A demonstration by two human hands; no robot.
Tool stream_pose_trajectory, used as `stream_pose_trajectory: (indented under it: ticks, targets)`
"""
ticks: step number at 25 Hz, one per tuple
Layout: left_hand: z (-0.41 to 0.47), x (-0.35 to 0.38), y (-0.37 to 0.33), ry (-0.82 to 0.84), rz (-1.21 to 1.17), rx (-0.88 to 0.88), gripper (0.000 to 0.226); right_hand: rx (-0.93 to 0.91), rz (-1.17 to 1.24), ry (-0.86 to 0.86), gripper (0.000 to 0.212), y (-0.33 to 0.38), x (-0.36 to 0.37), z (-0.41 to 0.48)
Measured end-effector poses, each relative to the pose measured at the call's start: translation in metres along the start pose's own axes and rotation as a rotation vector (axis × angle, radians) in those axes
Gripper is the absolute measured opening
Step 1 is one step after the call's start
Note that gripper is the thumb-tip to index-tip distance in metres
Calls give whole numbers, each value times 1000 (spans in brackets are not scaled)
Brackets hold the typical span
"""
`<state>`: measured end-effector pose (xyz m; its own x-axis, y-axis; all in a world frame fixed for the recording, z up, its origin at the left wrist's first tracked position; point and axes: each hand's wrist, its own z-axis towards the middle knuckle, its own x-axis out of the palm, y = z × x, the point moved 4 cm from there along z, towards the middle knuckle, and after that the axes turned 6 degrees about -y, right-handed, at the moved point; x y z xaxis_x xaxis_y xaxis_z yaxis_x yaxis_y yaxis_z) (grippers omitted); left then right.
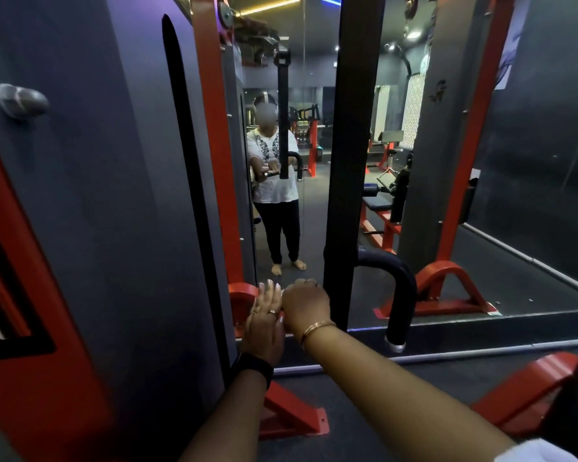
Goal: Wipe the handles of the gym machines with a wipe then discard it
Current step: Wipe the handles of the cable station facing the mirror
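Fingers [309, 286] of right hand [306, 308] curling tight around left end of handle [394, 288], sliver of white wipe [282, 316] showing underneath. Left hand [264, 323] lying flat alongside, touching, holding nothing visible. Judging wiping underway; black curved end, other machines, discarding remaining.

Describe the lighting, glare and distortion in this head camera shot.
Head view: dim gym, purple cast on the grey panel; wide-angle lens bows the red frame; mirror doubles the scene, ceiling lights glaring at the top; both hands, left hand and right hand, stay fairly sharp.
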<state>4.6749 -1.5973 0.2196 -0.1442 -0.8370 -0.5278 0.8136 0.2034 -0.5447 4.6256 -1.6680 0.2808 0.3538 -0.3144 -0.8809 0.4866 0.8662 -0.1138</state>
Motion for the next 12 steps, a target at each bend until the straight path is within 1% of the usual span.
stream_pose_trajectory:
  ticks: [2,6,7,9,11,12]
  targets:
    - [-4,-3,0,23,-7,27,62,-2,98,59,29,2,2,15]
    - [-2,-7,5,4,-21,16,64,-151,276,146,28,1,9,19]
    - [-2,-7,6,-5,-33,24,64,-146,268,167,32,2,12,19]
    - [-3,-6,8,-12,-75,30,65,-128,133,168,39,2,23,20]
    - [-1,-6,11,-43,-152,-52,65,-192,33,135,37,4,33,17]
    - [1,-6,12,-76,-183,-93,64,-232,56,85,32,3,33,13]
